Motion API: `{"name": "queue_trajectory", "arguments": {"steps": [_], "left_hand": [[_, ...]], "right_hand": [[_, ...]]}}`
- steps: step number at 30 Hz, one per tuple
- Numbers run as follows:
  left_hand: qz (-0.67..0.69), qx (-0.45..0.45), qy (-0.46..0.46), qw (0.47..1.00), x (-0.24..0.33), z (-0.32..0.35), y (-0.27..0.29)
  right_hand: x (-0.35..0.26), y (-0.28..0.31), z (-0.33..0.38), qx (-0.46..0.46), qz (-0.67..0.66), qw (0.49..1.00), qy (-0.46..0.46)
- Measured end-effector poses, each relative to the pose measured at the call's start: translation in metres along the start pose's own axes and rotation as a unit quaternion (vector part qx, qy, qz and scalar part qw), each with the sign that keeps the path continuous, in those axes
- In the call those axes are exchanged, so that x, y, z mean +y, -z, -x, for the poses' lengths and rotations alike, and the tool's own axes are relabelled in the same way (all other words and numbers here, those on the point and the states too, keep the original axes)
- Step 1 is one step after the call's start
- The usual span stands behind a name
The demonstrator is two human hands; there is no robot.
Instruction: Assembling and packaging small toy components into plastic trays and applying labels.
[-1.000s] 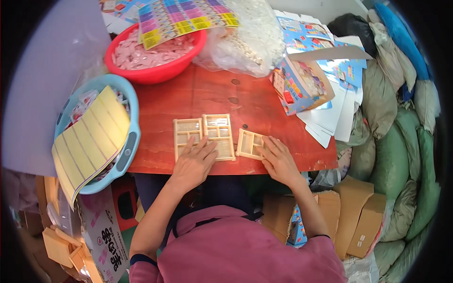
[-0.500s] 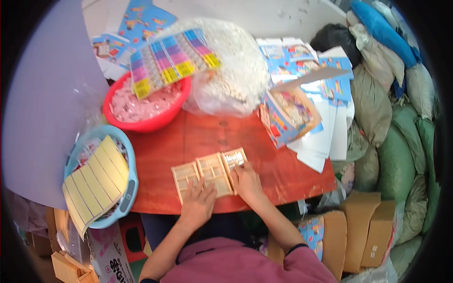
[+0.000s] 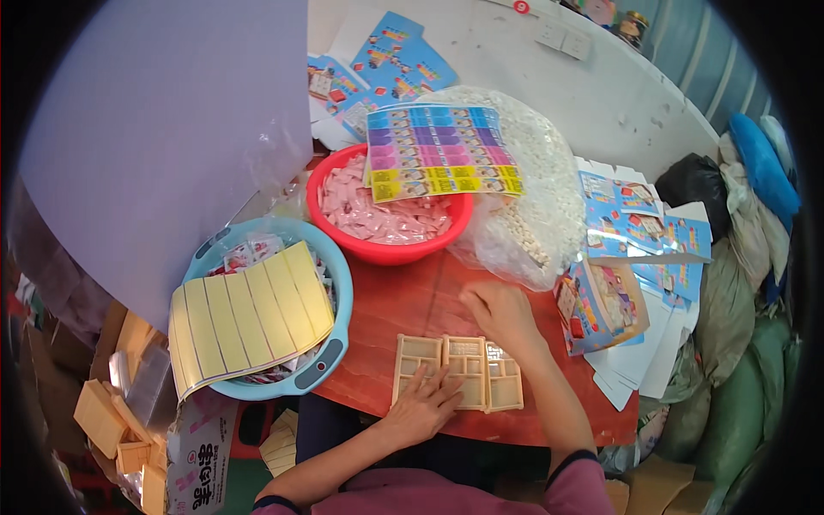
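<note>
My left hand (image 3: 418, 414) spreads over two of three trays (image 3: 466, 350) near the worktop (image 3: 365, 300)'s edge; my right hand (image 3: 499, 311) curls beyond, hold unclear.

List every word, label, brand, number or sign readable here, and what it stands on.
Legible text located, not copied.
Pale carton: large dark characters.
Red round sign on the wall: one numeral.
Blue printed sheets: lettering too small.
Multicoloured sheet: lettering too small.
Beige compartment trays: none visible.
</note>
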State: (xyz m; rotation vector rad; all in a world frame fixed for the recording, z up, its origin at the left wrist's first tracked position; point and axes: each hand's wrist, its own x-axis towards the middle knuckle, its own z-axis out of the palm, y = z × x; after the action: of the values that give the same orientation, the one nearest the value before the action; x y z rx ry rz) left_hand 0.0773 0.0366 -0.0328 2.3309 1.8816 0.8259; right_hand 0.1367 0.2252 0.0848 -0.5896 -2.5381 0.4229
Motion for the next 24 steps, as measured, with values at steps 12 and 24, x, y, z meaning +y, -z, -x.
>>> {"name": "queue_trajectory", "arguments": {"steps": [12,24], "left_hand": [[0.063,0.102,0.003,0.993,-0.014,0.023,0.041],[0.183,0.163,-0.043,0.969,-0.009,0.041,0.106]], "right_hand": [[0.006,-0.115,-0.187,-0.104,0.101,0.986,0.084],[-0.126,-0.188,-0.279,0.032,-0.367,0.910,0.190]]}}
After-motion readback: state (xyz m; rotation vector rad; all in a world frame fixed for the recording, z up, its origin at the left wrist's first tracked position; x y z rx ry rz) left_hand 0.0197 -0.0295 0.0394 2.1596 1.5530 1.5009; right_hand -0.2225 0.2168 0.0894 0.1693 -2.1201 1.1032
